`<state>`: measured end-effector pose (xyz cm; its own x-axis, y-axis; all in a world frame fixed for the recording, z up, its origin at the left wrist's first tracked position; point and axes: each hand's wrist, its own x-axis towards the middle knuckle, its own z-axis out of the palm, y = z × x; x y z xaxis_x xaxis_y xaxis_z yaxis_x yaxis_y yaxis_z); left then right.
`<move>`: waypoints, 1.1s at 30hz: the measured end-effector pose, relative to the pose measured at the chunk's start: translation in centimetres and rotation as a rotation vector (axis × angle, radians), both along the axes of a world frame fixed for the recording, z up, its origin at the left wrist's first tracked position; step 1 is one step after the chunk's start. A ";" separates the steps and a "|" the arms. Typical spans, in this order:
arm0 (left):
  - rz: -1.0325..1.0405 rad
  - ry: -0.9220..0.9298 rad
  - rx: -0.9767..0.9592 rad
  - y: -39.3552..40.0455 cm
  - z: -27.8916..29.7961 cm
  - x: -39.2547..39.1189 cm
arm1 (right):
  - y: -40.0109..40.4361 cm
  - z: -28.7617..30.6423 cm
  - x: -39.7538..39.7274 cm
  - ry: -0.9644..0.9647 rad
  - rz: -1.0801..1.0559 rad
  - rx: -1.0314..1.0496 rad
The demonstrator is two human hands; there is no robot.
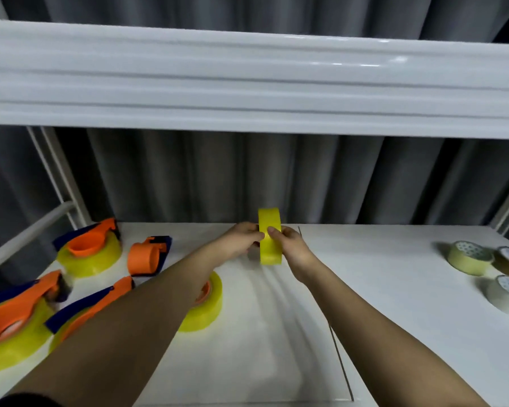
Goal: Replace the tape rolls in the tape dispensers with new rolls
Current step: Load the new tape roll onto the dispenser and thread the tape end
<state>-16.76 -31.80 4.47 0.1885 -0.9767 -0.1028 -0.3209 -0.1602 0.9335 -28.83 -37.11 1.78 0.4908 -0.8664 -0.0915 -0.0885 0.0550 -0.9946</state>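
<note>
A yellow tape roll (270,240) was held upright on edge above the white table (379,289), toward twelve o'clock, pinched by the left hand (243,240) at nine o'clock and the right hand (288,245) at three.

Yellow tape roll (270,240) standing on edge, lifted above white table, both hands pinching its rim. Empty orange dispenser (149,255) lying on side at left. Three orange-and-blue dispensers sitting loaded on yellow rolls: far left (90,248), near left edge (11,324), beside left forearm (88,311). Another yellow roll (206,304) lying flat under left forearm. Three paler rolls (469,257) clustering at right edge.
</note>
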 end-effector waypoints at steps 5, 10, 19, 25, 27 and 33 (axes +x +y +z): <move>0.133 -0.656 0.037 1.4 -1.7 5.0 | -0.5 -1.0 1.1 0.088 -0.024 -0.026; 0.320 -1.368 0.252 5.0 -2.9 9.7 | -0.9 -2.1 2.8 0.082 -0.036 0.008; 0.417 -1.411 0.391 8.9 -3.7 15.2 | 0.2 -1.8 6.1 0.101 -0.024 -0.037; 0.366 -1.436 0.378 9.9 -4.3 19.6 | 1.2 0.2 9.7 0.093 -0.070 -0.135; 0.326 -1.416 0.380 10.3 -4.5 20.9 | 2.0 0.9 11.2 0.076 -0.086 -0.160; 0.204 -1.257 0.373 10.7 -5.3 25.1 | 5.5 1.4 16.2 0.064 -0.151 -0.148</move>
